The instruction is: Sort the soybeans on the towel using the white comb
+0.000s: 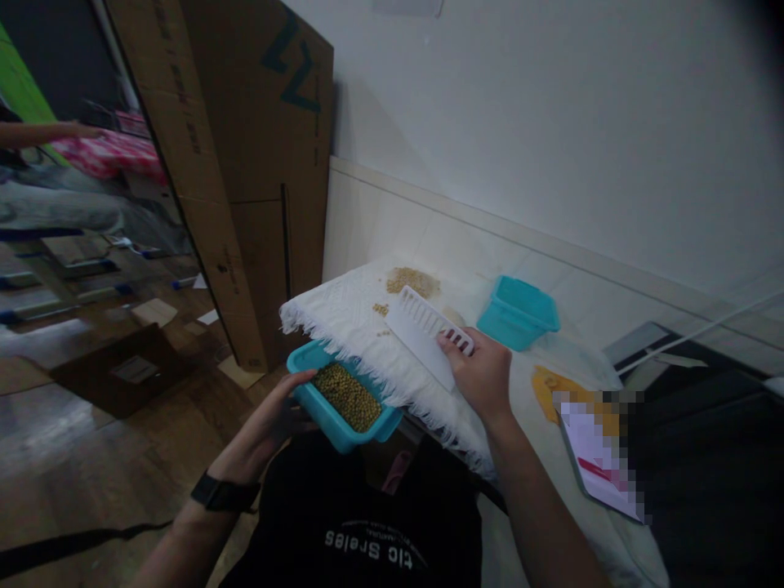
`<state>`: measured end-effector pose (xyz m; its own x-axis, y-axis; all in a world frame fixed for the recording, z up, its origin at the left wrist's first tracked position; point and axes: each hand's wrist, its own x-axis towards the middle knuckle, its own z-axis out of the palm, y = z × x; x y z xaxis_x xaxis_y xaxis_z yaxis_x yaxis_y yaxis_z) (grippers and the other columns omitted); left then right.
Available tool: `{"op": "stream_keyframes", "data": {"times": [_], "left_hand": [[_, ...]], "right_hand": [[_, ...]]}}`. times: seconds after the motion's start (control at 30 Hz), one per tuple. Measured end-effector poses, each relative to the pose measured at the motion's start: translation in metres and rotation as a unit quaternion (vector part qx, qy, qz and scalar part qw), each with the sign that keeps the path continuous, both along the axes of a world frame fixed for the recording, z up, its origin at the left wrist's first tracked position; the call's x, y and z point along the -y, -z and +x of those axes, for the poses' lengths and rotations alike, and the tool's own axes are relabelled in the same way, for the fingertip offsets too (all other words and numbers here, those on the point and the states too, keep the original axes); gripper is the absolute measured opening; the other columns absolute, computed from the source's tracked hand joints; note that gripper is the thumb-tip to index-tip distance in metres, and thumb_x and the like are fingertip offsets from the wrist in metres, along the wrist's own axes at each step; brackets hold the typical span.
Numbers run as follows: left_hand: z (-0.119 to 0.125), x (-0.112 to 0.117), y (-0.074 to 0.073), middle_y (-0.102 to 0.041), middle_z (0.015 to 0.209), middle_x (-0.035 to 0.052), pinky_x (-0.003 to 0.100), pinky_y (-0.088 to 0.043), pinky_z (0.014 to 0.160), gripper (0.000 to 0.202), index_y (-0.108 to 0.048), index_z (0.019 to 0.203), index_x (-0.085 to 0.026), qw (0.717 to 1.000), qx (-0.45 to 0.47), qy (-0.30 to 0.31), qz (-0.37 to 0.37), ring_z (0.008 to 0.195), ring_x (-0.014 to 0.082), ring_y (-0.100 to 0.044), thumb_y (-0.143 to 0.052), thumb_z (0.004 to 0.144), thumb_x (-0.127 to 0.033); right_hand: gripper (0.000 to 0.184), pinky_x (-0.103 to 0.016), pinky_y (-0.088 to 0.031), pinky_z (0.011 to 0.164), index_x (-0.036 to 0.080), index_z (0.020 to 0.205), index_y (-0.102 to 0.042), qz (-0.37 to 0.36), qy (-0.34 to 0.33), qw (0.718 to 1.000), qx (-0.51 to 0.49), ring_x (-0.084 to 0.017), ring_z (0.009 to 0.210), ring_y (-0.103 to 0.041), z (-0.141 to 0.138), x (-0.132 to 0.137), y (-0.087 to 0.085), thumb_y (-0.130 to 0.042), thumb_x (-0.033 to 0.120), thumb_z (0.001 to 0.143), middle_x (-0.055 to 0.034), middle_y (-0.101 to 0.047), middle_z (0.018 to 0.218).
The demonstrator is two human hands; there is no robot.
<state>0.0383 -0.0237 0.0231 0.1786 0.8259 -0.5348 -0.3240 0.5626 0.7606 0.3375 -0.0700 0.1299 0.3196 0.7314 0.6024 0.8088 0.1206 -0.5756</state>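
My left hand grips the left end of a teal plastic box, thumb over its rim. The box is tilted under the table's fringed edge and holds many small green beans, which look like mung beans. Closed around a flat white plastic piece with a row of slots is my right hand. That piece rests at a slant over the white tablecloth. Just beyond it lie a pile of pale yellow beans and a few scattered ones.
Another teal box stands on the table near the wall. To its right are a yellow cloth-like item and a flat, light-coloured device. A tall cardboard box stands at the left. Another person's arm shows at far left.
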Motion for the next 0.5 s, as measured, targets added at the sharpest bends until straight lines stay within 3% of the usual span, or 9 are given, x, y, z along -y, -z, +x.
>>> {"op": "stream_keyframes", "data": {"times": [0.27,0.5], "left_hand": [[0.0073,0.0049,-0.0022,-0.078,0.104,0.0095,0.046,-0.064,0.075,0.078,-0.067,0.124,-0.024,1.0,0.013,0.012,0.002,0.09,0.0331,-0.077,-0.099,0.058,-0.051],[0.0067,0.0063,-0.0043,-0.078,0.103,0.0093,0.044,-0.064,0.07,0.073,-0.068,0.121,-0.024,1.0,0.006,0.002,0.006,0.084,0.0302,-0.076,-0.098,0.06,-0.05]], "right_hand": [[0.025,-0.03,-0.045,0.062,0.018,0.078,-0.08,-0.036,0.018,0.999,0.024,-0.021,0.058,-0.061,0.0007,-0.0095,0.0043,-0.067,0.039,0.084,-0.0058,-0.073,0.064],[0.024,-0.03,-0.043,0.061,0.018,0.075,-0.079,-0.039,0.005,0.999,0.02,-0.02,0.057,-0.059,-0.0053,-0.0124,-0.0008,-0.067,0.038,0.083,-0.005,-0.071,0.063]]}}
